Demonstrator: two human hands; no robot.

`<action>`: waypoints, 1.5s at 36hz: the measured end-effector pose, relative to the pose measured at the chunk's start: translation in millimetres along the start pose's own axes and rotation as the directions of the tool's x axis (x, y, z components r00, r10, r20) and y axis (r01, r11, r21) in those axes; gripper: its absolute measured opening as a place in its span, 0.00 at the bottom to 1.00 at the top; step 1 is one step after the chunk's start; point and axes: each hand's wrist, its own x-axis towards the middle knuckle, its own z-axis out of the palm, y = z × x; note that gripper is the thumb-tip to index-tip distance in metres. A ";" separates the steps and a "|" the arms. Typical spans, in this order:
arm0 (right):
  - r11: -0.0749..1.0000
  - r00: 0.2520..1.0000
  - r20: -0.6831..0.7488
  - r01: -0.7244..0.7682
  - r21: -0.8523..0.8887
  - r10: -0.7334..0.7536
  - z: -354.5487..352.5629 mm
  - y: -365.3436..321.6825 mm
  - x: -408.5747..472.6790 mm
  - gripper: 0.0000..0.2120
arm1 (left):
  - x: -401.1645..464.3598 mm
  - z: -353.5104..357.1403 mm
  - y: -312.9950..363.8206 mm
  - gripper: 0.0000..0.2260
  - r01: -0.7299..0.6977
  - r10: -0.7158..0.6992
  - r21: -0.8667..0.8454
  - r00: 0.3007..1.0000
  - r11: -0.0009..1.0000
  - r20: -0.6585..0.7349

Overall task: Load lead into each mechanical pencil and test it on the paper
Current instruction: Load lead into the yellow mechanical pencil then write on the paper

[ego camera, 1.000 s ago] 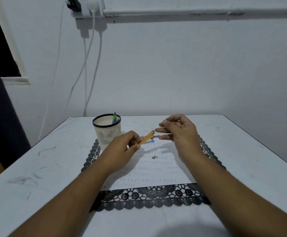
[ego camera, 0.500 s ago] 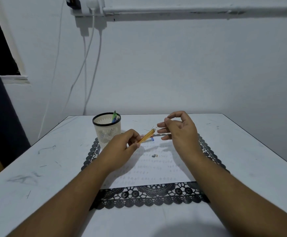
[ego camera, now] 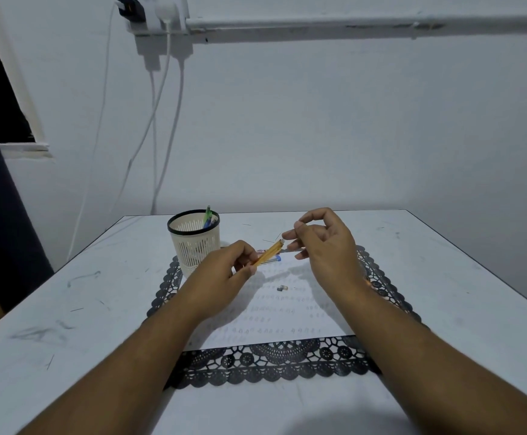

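Observation:
My left hand grips an orange mechanical pencil, held above the paper with its open top end tilted up to the right. My right hand pinches a thin lead between thumb and forefinger, right at the pencil's top end. The lead is too fine to see clearly. A small grey cap lies on the paper under the hands. A lead case with a blue end lies on the paper behind the pencil, mostly hidden.
A white mesh cup with a black rim holds green and blue pencils at the back left. The paper lies on a black lace mat on a white table. Cables hang on the wall behind.
My right hand has risen a little and come closer to the pencil's top end. My left hand and the pencil have hardly moved.

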 end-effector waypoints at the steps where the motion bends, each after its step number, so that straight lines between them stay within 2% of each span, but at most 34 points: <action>1: 1.000 1.000 -0.006 0.006 0.007 -0.006 -0.2 -0.8 0.3 0.02 | 0.1 -0.2 0.1 0.04 -0.003 0.003 -0.001 1.000 1.000 -0.002; 17: 1.000 1.000 0.002 0.017 -0.006 -0.017 1.1 5.1 -1.4 0.02 | 0.1 2.1 -2.2 0.05 -0.019 0.019 -0.019 1.000 1.000 -0.007; 26: 0.996 0.996 -0.025 0.085 -0.041 -0.086 0.9 6.2 0.0 0.05 | 0.5 1.6 -0.7 0.06 -0.015 0.015 -0.030 1.000 0.999 -0.004; 33: 0.996 0.997 -0.017 0.072 0.056 -0.071 2.4 7.2 0.3 0.05 | 0.8 2.7 -1.6 0.05 -0.018 0.018 -0.025 1.000 1.000 -0.002; 43: 0.990 0.989 -0.033 0.143 -0.001 -0.143 2.2 8.9 -0.4 0.12 | -0.6 2.2 0.7 0.05 -0.028 0.028 -0.039 1.000 0.999 0.002; 54: 0.990 0.989 -0.028 0.143 0.013 -0.142 3.1 8.1 -1.9 0.08 | -1.6 3.4 1.8 0.06 -0.026 0.026 -0.053 1.000 0.998 -0.009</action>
